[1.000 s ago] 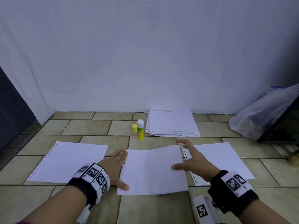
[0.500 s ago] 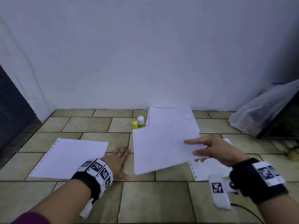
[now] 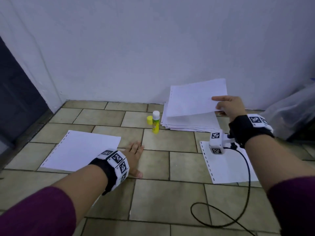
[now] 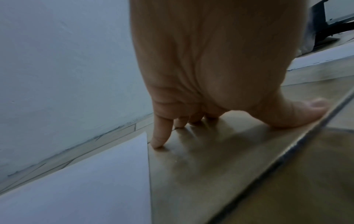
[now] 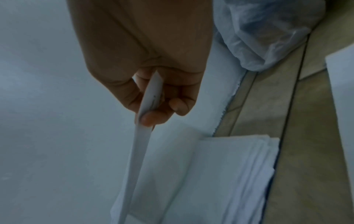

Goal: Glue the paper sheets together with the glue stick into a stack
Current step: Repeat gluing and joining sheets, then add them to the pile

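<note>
Nearest, at 5 o'clock in the head view, a black cable [image 3: 219, 217] loops on the tile floor [image 3: 153, 198]. It runs up to the small white camera box [image 3: 216, 144] under the right wrist.

Left hand [image 3: 132, 155] is at 7 o'clock, flat on the floor w/ fingers straight and spread. It holds nothing. In the left wrist view the fingertips [image 4: 158, 142] press the tile, and the little finger is just beside the corner of the left sheet [image 4: 86, 181]. I cannot tell if they touch. That left sheet [image 3: 81, 150] lies flat at 9 o'clock, punched holes on its far-left edge.

At 4 o'clock the right sheet [image 3: 228, 164] lies flat, holes on its left edge, partly under the camera box.

Further out, near 12 o'clock, the glue stick [image 3: 155, 122] stands up w/ no cap on. Its yellow cap [image 3: 149, 120] sits just beside it on the left.

Right next to the glue, at 1 o'clock, is the paper stack [image 3: 190, 124] by the wall [image 3: 153, 48].

Right hand [image 3: 228, 106] is at 2 o'clock, up over the stack. Thumb and fingers pinch the right edge of the held sheet [image 3: 196, 99]. The sheet goes left from the grip. Its left side dips to the stack; the right side is lifted. The right wrist view shows the sheet [image 5: 151, 97] edge-on btw thumb and fingers.

A clear plastic bag [image 3: 289, 113] is at 3 o'clock.
</note>
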`<action>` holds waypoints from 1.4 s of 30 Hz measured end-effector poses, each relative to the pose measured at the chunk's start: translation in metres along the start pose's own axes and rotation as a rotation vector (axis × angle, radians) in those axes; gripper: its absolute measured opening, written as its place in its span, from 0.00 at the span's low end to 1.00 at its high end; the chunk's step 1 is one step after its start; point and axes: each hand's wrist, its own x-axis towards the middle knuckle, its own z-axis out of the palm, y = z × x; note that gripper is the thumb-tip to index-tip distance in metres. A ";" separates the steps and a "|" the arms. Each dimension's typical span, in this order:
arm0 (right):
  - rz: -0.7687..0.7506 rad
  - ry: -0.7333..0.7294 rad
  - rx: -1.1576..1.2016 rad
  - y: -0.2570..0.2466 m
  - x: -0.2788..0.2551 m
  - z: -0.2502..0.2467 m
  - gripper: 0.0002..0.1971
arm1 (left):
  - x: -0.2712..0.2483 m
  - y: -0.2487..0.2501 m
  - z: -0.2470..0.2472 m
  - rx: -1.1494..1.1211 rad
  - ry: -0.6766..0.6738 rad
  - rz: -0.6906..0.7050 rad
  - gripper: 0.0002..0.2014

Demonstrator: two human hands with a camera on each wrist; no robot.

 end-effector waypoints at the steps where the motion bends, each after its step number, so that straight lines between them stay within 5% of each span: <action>1: 0.023 -0.012 -0.044 0.006 0.007 0.006 0.20 | 0.000 0.001 0.000 0.003 0.002 -0.007 0.52; 13: 0.033 -0.202 -0.803 0.050 0.044 0.036 0.15 | 0.002 0.001 0.006 -0.047 0.001 -0.034 0.53; 23: 0.043 -0.182 -0.764 0.051 0.050 0.029 0.16 | 0.000 -0.001 0.007 -0.081 -0.007 -0.015 0.53; 26: -0.024 -0.202 -0.773 0.038 0.026 0.014 0.27 | 0.002 -0.002 0.006 -0.081 -0.020 -0.010 0.53; 29: 0.014 -0.499 -1.002 0.035 -0.024 0.008 0.38 | 0.002 -0.003 0.004 -0.066 -0.027 0.000 0.53; 32: -0.014 -0.682 -1.134 0.049 -0.067 0.012 0.35 | 0.002 -0.004 0.006 -0.037 0.000 0.010 0.53; 37: -0.083 -0.734 -1.231 0.068 -0.094 0.017 0.41 | -0.002 -0.007 0.005 -0.038 0.050 0.071 0.51; 40: -0.117 -0.713 -1.226 0.066 -0.097 0.017 0.42 | -0.011 -0.023 -0.006 -0.319 0.182 0.107 0.42; 42: -0.120 -0.706 -1.222 0.065 -0.097 0.016 0.42 | -0.013 -0.047 -0.006 -0.468 0.316 -0.007 0.41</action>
